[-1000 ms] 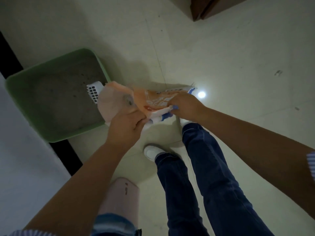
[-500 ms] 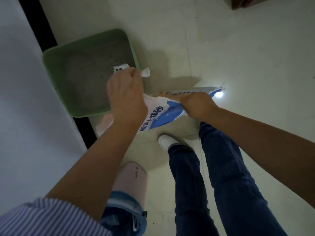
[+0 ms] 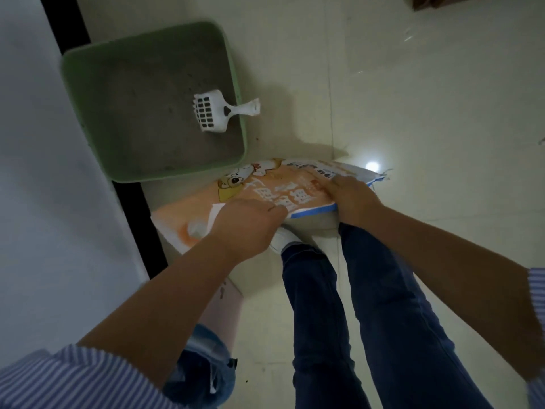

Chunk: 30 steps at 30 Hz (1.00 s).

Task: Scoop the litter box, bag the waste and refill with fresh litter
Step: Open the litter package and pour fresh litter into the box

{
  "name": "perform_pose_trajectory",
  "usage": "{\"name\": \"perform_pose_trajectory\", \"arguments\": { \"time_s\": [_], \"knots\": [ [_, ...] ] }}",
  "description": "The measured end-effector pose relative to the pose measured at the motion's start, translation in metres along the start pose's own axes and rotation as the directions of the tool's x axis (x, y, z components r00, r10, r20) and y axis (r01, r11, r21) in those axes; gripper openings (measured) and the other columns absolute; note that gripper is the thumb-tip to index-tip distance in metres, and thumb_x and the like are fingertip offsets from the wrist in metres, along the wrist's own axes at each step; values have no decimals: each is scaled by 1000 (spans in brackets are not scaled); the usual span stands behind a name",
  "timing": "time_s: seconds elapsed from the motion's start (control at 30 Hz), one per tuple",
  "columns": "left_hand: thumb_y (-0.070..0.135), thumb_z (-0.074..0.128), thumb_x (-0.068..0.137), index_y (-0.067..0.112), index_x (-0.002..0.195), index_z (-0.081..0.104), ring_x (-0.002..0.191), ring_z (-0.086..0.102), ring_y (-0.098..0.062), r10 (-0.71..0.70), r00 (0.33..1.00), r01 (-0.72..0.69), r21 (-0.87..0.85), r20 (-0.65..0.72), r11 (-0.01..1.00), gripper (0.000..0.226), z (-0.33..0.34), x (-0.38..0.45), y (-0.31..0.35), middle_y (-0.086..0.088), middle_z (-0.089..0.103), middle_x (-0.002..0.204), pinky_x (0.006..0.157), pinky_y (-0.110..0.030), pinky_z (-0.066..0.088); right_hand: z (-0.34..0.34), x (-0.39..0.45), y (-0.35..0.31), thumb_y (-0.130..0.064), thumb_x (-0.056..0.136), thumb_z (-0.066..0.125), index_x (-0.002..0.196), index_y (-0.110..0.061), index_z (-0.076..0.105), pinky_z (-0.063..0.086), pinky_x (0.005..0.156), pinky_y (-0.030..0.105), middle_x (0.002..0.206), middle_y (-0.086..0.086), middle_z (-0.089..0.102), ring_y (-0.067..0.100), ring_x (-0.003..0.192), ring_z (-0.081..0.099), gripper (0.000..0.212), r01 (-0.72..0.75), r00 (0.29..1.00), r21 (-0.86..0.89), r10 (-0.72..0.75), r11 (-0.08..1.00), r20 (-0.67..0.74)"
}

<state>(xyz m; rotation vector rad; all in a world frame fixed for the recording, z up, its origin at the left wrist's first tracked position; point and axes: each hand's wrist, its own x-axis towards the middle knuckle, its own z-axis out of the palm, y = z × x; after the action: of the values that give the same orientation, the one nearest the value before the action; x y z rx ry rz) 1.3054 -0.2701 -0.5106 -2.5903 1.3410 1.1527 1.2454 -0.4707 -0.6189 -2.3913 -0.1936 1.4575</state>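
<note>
I am gripping the litter bag with both hands, left hand pinching its near edge, right hand curled over its right end. To pour well, I should be tipping the mouth over the litter box at far left, clear of the scoop.

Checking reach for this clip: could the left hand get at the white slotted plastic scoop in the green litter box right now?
Probably not at once: the left hand grips the orange litter bag. The scoop itself lies uncovered.
</note>
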Motion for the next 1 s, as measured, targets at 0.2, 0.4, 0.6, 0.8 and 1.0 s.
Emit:
{"name": "perform_pose_trajectory", "arguments": {
  "time_s": [0.2,0.4,0.6,0.8,1.0],
  "knots": [
    [14,66,71,12,61,61,36,53,-22,-148,982,145,-26,-119,989,11,6,8,-23,-7,54,46,37,-19,36,-16,23,8,-9,93,43,115,-5,58,45,88,36,121,12,56,28,110,55,27,-20,997,-280,39,960,62],
    [11,40,92,12,124,44,121,39,-28,-355,933,338,204,55,919,32,-3,23,-12,-8,46,125,106,-40,23,-22,23,-26,-2,92,38,73,-7,53,36,62,29,87,4,58,25,94,59,24,43,997,-335,-17,941,79],
    [8,35,95,8,125,44,120,39,-28,-330,914,291,186,237,938,31,26,37,-12,-11,44,127,103,-37,26,-7,25,-41,-12,94,40,113,-8,58,47,76,32,113,10,61,26,104,59,26,39,999,-217,-39,975,7],
    [7,38,94,11,128,42,118,43,-24,-229,932,216,76,281,973,35,35,39,-13,-7,44,128,87,-32,38,11,23,-13,-16,91,47,121,-7,47,47,80,35,119,12,52,27,108,53,31,-104,994,-232,105,967,-9],
    [0,37,92,8,125,42,108,50,-27,-216,909,238,-18,357,971,34,20,34,19,-10,46,124,73,-34,39,9,0,-1,-16,96,41,120,-7,52,48,84,33,122,11,53,25,109,56,28,-54,986,-296,98,954,136]
  ]
}}
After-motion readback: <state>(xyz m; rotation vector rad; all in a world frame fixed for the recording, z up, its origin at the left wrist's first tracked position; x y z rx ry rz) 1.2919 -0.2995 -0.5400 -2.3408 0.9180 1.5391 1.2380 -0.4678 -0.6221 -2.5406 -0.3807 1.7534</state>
